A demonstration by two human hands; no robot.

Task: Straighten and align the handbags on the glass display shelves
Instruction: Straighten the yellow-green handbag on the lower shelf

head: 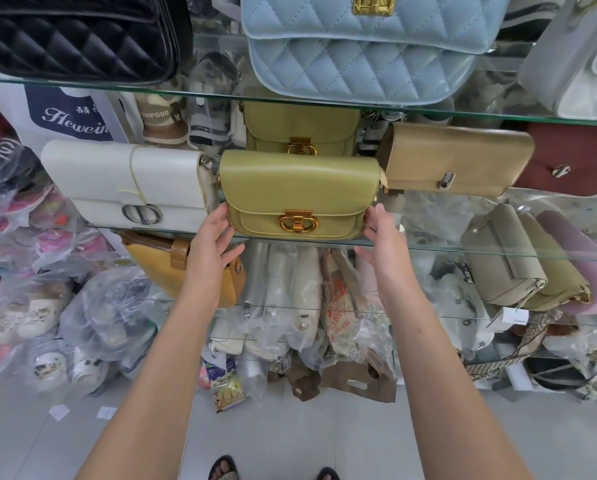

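Middle shelf (463, 252), left to right.

White bag (124, 188) sits at the left end, face out, with its right edge just beside the green bag.

My left hand (214, 237) is open and holds nothing. Fingers are straight and together, tips against the green bag's left side, and the thumb hangs below the shelf lip.

Green bag (299, 195) is the work item. It stands upright at the near edge of the middle shelf, clasp (299, 221) facing me, between both hands. It looks about square to the lip.

A second green bag (302, 129) stands right behind it on the far side, with the same clasp. The front one lines up with it, which I read as the reason for this slot.

My right hand (382, 233) mirrors the left: open, fingers straight, tips on the bag's right side, thumb low under the lip, gripping nothing. Flat hands on both flanks make sense here. I can nudge or twist the bag without lifting it or creasing the flap.

Tan bag (456, 161) is next right. It looks skewed, its left end panel showing near the green bag's strap corner. Likely next to fix.

Brown-red bag (574, 161) is at the right end, partly behind the tan one.

Judgement: squaring is nearly done on this bag, but the row isn't finished.
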